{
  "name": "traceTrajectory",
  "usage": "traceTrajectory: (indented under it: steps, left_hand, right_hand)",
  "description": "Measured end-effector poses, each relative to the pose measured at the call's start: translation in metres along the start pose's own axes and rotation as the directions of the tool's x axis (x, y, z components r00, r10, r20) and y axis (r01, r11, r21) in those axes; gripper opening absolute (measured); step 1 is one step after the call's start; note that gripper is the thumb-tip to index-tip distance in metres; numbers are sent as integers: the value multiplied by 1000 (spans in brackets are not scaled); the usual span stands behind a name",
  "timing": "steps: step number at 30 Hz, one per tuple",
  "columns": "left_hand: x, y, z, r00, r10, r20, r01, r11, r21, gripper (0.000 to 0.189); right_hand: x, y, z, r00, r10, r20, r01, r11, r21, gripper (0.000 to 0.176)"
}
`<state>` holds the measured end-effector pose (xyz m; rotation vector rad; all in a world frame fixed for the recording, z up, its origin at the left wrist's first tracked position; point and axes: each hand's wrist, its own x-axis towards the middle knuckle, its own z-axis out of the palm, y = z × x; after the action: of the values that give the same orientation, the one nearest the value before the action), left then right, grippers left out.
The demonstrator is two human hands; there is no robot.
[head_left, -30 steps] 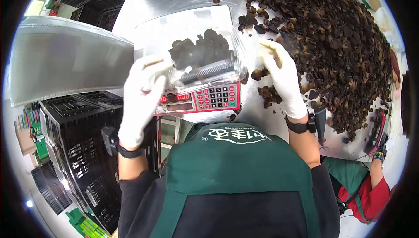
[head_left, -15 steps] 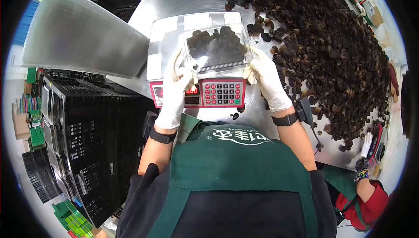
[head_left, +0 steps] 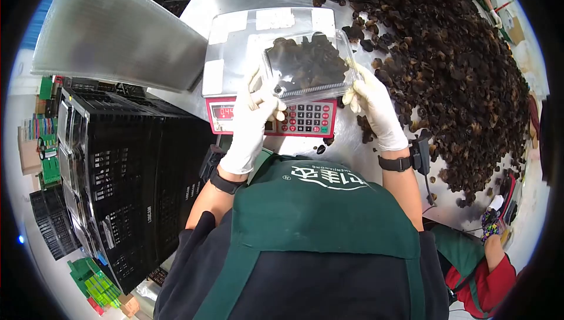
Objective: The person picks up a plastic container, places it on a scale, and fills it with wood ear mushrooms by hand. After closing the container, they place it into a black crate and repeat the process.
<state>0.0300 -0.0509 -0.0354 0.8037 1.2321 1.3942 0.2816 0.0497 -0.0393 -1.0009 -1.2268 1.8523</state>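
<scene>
A clear plastic clamshell box point(head_left: 317, 91) is held between my two white-gloved hands, tilted slightly over the scale. Dark wood ear mushrooms point(head_left: 308, 61) show through its plastic. My left hand point(head_left: 258, 105) grips the near left corner, fingers closed on the edge. On the near right side, my right hand point(head_left: 371, 100) pinches the rim with thumb and fingers. Beneath the box lies a red-framed digital scale point(head_left: 234, 56), its metal platform bearing white label patches. Part of its lit display and keypad is visible; my left hand hides some of it.
A large heap of loose wood ear mushrooms point(head_left: 452, 79) covers the metal table on the right. Stacked clear plastic boxes point(head_left: 117, 32) stand at the left, above black crates point(head_left: 141, 179). A co-worker's red sleeve point(head_left: 496, 282) appears at lower right.
Both my hands and the clamshell box have shifted right relative to the scale, and the box is now more tilted. More of the scale's display shows.
</scene>
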Motion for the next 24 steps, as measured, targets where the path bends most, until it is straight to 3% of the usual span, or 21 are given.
traceTrajectory:
  steps: [3,6,9,13,15,16,18,21,24]
  left_hand:
    - [1,-9,5,997,45,-61,-51,995,-89,65]
    - [-1,-10,11,993,77,-92,-81,996,-45,65]
    - [-2,-11,19,997,23,-80,-28,997,-68,66]
    - [-8,14,19,994,-107,1,107,992,71,65]
    - [7,17,3,987,146,-70,-113,929,352,61]
    - [18,19,-6,958,275,-79,-203,850,486,59]
    - [45,36,-19,853,518,68,-337,447,828,49]
    - [70,44,0,949,312,47,-269,723,636,48]
    - [69,33,5,961,243,134,-268,688,675,48]
  right_hand:
    - [-1,5,-1,1000,-15,11,15,1000,8,50]
    - [0,8,-2,1000,-4,-12,4,1000,19,51]
    - [3,10,-2,998,-16,-64,23,994,108,51]
    - [-3,15,6,967,41,-251,0,987,159,43]
    - [-16,31,3,938,34,-344,12,991,133,38]
    - [-24,33,6,961,-7,-278,36,994,99,30]
    - [-37,22,23,984,159,-73,-158,987,25,29]
    - [-38,11,58,943,243,226,-236,970,-58,31]
    - [-33,7,64,956,196,221,-221,970,99,41]
